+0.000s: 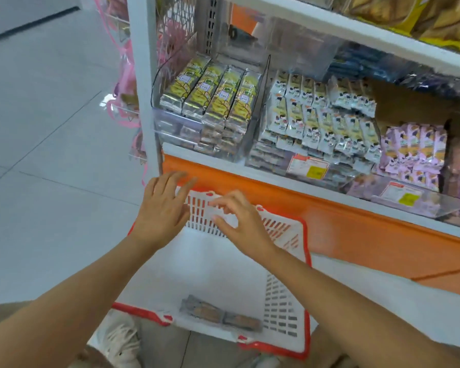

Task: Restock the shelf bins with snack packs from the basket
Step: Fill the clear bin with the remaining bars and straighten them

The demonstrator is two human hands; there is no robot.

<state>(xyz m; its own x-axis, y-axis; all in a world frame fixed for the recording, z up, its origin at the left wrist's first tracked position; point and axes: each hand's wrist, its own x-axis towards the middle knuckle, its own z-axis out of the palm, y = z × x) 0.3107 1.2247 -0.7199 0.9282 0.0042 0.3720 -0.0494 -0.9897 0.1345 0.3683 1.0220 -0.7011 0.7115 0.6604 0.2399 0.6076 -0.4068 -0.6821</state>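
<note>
While near the basket (287, 301) rim, snack packs (221, 316) well below both empty hands (197, 216).

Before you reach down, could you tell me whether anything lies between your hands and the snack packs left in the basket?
Nothing visible does: both hands hover empty over the white red-rimmed plastic basket, and the brown foil snack packs lie uncovered at its near end.

Slotted white plastic basket (282, 301), glossy foil snack packs (213, 94), clear smooth plastic bins (175, 123).
</note>
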